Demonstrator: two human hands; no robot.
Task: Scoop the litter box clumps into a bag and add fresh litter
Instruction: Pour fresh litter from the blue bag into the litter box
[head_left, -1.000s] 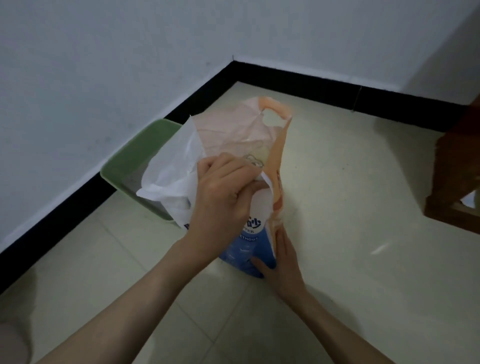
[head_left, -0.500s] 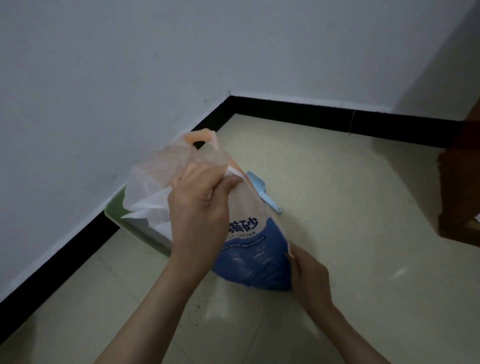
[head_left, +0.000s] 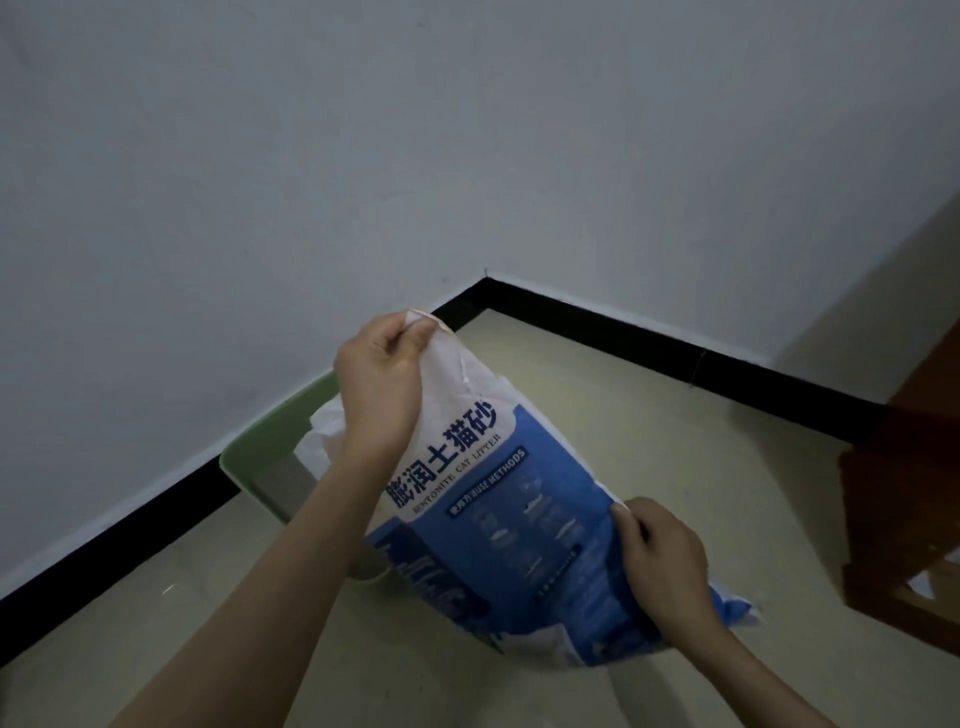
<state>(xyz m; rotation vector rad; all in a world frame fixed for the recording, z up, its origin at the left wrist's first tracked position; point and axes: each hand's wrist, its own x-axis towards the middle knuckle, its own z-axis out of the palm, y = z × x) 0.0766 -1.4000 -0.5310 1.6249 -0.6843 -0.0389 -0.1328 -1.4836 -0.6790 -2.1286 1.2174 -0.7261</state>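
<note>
Litter bag (head_left: 524, 525) over beige tile floor (head_left: 675, 441), white-walled corner, black baseboard (head_left: 649, 332).

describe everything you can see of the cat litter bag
The cat litter bag is a woven-looking sack, white at the top and blue below, printed "BENTONITE CAT LITTER". It is held tilted, top toward the green litter box. The left hand pinches its top corner; the right hand grips its lower right edge.

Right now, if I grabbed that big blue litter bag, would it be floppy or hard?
Probably floppy: the litter bag creases and sags between the left hand pinching its top corner and the right hand gripping its lower edge. It likely weighs a fair bit, since both hands hold it tilted over the green litter box. The glossy plastic may slip.
</note>
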